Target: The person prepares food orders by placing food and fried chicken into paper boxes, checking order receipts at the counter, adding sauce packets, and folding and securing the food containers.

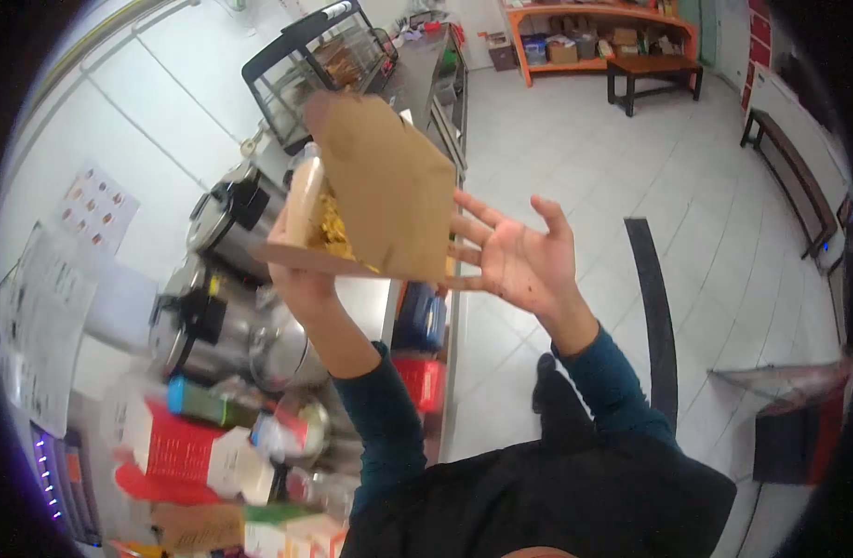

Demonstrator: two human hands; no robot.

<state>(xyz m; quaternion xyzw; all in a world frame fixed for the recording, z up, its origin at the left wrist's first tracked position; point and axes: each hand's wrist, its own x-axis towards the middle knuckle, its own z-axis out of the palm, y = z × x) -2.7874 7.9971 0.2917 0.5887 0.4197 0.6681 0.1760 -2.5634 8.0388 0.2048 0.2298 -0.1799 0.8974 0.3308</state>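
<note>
A brown cardboard food box is held up in front of me, tilted, with its lid flap raised. Yellow food pieces show inside it. My left hand supports the box from its left side and underneath; most of its fingers are hidden behind the cardboard. On the other side is my right hand, palm up and fingers spread. Its fingertips reach the right edge of the box, some passing behind it, and I cannot tell how firmly they touch.
Metal cookers line the counter at left, with a red and white carton and blurred packages nearer me. A black-framed display case stands farther along. Tiled floor lies to the right, with an orange shelf and a bench beyond.
</note>
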